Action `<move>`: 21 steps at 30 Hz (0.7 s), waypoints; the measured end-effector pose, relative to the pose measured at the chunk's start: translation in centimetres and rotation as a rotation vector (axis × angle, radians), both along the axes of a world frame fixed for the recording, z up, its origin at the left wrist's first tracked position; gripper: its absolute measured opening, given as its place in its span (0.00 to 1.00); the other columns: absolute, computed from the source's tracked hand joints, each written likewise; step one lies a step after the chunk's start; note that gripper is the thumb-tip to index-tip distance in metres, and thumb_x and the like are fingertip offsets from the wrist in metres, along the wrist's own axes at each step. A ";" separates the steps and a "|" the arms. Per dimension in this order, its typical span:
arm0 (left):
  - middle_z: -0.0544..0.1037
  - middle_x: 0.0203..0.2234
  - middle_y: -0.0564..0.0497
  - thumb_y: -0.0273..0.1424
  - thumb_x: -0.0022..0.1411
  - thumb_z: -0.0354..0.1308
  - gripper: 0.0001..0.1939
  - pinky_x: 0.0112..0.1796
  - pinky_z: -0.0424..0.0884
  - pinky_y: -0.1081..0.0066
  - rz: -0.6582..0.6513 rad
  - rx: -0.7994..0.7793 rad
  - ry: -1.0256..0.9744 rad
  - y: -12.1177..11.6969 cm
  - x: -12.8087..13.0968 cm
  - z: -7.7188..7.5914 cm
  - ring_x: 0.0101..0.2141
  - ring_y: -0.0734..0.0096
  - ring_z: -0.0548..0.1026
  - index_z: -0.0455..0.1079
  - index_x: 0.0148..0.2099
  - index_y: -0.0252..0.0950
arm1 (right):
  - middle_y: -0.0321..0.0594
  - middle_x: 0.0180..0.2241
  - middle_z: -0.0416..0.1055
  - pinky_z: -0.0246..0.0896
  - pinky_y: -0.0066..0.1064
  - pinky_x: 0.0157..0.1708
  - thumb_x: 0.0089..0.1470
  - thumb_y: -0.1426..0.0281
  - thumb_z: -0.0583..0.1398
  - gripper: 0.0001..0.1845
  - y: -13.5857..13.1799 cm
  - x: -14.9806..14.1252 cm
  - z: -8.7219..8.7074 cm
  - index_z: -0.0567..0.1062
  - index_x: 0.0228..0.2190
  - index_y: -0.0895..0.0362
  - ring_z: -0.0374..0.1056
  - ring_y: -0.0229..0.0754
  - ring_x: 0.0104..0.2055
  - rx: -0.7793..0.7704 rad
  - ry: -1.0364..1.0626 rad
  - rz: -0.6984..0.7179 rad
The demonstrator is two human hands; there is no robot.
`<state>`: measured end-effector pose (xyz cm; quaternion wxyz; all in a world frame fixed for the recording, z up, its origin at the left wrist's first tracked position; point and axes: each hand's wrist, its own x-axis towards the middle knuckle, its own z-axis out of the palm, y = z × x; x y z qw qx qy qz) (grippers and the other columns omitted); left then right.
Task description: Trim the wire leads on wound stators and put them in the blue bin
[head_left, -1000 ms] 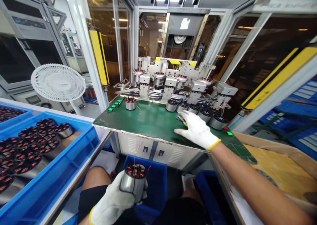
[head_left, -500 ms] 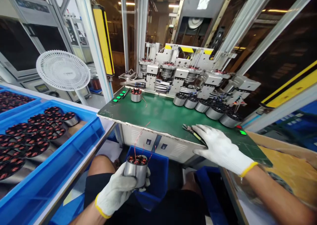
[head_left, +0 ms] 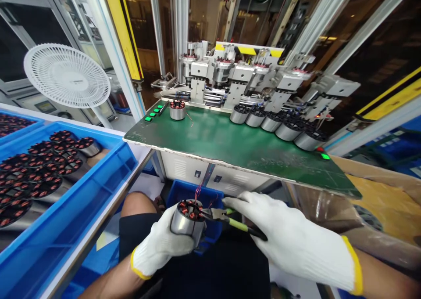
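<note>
My left hand (head_left: 161, 246), in a white glove, is closed round a silver motor stator (head_left: 187, 219) with copper windings and thin red wire ends, held over my lap. In my gloved right hand (head_left: 289, 239) are green-handled pliers (head_left: 230, 221), their jaws touching the top of the stator at its right side. Both hands are below the front edge of the green worktable (head_left: 226, 147).
One stator (head_left: 177, 110) stands at the table's back left, and a row of several (head_left: 276, 127) at the back right before the winding machine (head_left: 253, 79). Blue bins of stators (head_left: 42, 176) fill the left; a white fan (head_left: 66, 76) stands behind. A blue bin (head_left: 184, 191) sits below.
My right hand lifted the pliers off the green table and brought them down and left to the stator. The left hand kept the stator, shifting slightly. The view tilted downward.
</note>
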<state>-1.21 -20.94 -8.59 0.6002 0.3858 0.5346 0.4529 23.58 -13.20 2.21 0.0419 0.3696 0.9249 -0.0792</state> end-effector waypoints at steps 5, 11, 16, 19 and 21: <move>0.78 0.41 0.49 0.23 0.35 0.62 0.36 0.45 0.71 0.62 -0.026 -0.050 -0.040 -0.8 0.1 -0.2 0.44 0.54 0.74 0.68 0.52 0.36 | 0.36 0.56 0.61 0.64 0.40 0.45 0.44 0.76 0.55 0.40 0.1 -0.1 0.0 0.57 0.59 0.39 0.64 0.49 0.52 -0.138 0.014 0.011; 0.79 0.40 0.53 0.23 0.34 0.62 0.38 0.43 0.72 0.65 -0.050 -0.109 0.194 -1.0 0.2 1.3 0.42 0.57 0.74 0.67 0.54 0.38 | 0.35 0.57 0.59 0.63 0.38 0.46 0.47 0.74 0.55 0.38 0.1 0.1 0.2 0.57 0.59 0.39 0.63 0.49 0.53 -0.223 0.017 0.029; 0.78 0.42 0.54 0.23 0.35 0.62 0.38 0.47 0.69 0.66 -0.159 -0.126 0.359 -1.0 -0.3 2.8 0.46 0.56 0.73 0.66 0.54 0.39 | 0.36 0.53 0.64 0.62 0.37 0.45 0.49 0.73 0.56 0.35 0.0 -0.8 0.3 0.60 0.57 0.38 0.65 0.48 0.49 -0.276 0.017 0.048; 0.78 0.43 0.54 0.24 0.35 0.62 0.39 0.46 0.70 0.67 -0.190 -0.140 0.368 -1.0 -0.5 2.7 0.44 0.57 0.74 0.65 0.56 0.40 | 0.37 0.48 0.68 0.62 0.37 0.43 0.51 0.70 0.56 0.28 -0.2 -1.0 -0.1 0.66 0.53 0.40 0.67 0.47 0.45 -0.322 0.025 0.030; 0.77 0.44 0.53 0.24 0.36 0.62 0.41 0.46 0.70 0.67 -0.208 -0.164 0.403 -1.0 -0.7 2.5 0.45 0.57 0.74 0.63 0.57 0.41 | 0.37 0.45 0.70 0.62 0.36 0.43 0.51 0.67 0.57 0.24 -0.3 -1.0 -0.4 0.69 0.51 0.42 0.67 0.47 0.44 -0.376 0.036 -0.011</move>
